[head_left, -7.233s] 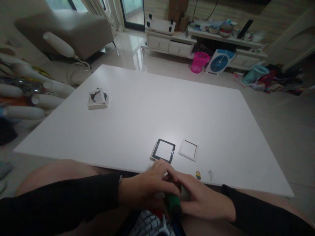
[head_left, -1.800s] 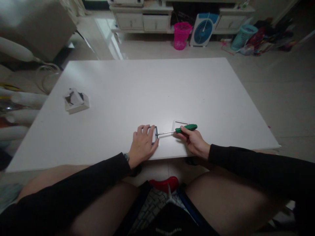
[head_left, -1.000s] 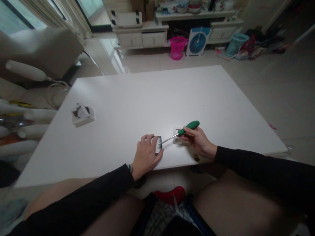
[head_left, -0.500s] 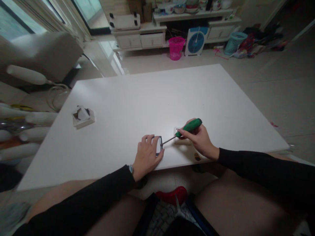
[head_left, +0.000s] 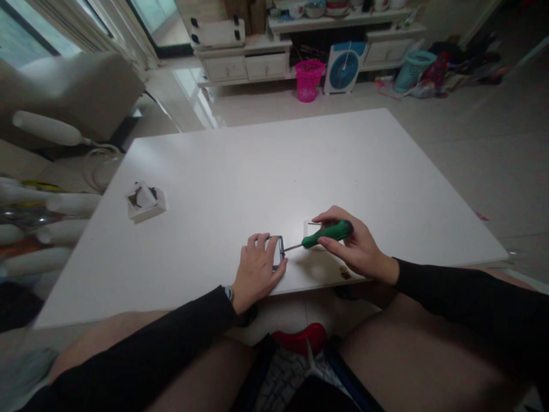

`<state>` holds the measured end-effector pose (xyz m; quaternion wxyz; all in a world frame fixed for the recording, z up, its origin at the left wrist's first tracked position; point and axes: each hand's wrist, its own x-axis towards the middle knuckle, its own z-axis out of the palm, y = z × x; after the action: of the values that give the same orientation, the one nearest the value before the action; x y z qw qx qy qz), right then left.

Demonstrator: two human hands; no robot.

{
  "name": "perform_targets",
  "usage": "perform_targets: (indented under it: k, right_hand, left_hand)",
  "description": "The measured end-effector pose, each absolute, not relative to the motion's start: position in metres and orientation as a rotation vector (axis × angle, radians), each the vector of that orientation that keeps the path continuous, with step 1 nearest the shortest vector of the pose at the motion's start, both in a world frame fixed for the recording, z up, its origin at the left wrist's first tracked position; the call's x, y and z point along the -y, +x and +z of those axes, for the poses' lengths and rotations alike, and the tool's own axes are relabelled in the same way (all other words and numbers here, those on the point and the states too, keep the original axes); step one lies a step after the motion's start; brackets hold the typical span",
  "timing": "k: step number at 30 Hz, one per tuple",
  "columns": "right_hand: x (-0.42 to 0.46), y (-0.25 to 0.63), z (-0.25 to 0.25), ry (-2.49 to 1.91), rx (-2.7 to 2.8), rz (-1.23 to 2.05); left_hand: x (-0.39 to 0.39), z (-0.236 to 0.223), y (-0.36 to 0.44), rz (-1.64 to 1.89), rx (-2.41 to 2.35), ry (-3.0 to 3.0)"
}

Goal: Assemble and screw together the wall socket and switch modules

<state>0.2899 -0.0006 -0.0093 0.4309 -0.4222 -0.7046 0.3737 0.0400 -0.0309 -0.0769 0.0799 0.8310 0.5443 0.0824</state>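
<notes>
My left hand (head_left: 258, 269) grips a small dark rectangular frame (head_left: 281, 247) on the white table, thumb on its near end and fingers over its far end. In my right hand (head_left: 358, 246) is a screwdriver (head_left: 328, 233) with a green handle. Its thin shaft points left, and the tip meets the frame's right bar. A flat white piece (head_left: 306, 228) lies partly hidden behind the right hand and the handle. Small brownish bits (head_left: 344, 272), too small to name, rest near the table's front edge.
The white table (head_left: 240, 171) spreads out ahead. Toward its left side stands a small open white box (head_left: 146, 212) with pieces in it. Beyond the table are a pink basket (head_left: 309, 83), a blue fan (head_left: 344, 67) and a white cabinet (head_left: 244, 66).
My right hand has shifted its hold on the screwdriver; the handle sits lower and flatter, with the palm more behind it. The left hand and the frame stay in place.
</notes>
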Motion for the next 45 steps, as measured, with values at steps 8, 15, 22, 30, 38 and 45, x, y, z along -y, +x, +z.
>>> perform_targets:
  k: [8, 15, 22, 30, 38, 45]
  right_hand:
    - [0.0, 0.309, 0.035, -0.912, 2.383, 0.727]
    - [0.0, 0.322, 0.021, -1.057, 2.519, 0.716]
    - [-0.006, 0.329, -0.001, -1.218, 2.3, 0.9]
    - [-0.009, 0.337, -0.044, -1.474, 1.748, 1.447]
    - [-0.005, 0.334, -0.058, -1.592, 1.424, 1.739]
    - [-0.008, 0.333, -0.065, -1.584, 1.36, 1.8]
  left_hand:
    - [0.031, -0.078, 0.04, 0.241, -1.635, 2.491]
    - [0.031, -0.078, 0.04, 0.233, -1.631, 2.49]
    - [0.031, -0.079, 0.04, 0.237, -1.625, 2.509]
    - [0.03, -0.082, 0.04, 0.226, -1.65, 2.522]
    - [0.029, -0.082, 0.038, 0.249, -1.659, 2.516]
    - [0.03, -0.083, 0.039, 0.254, -1.687, 2.503]
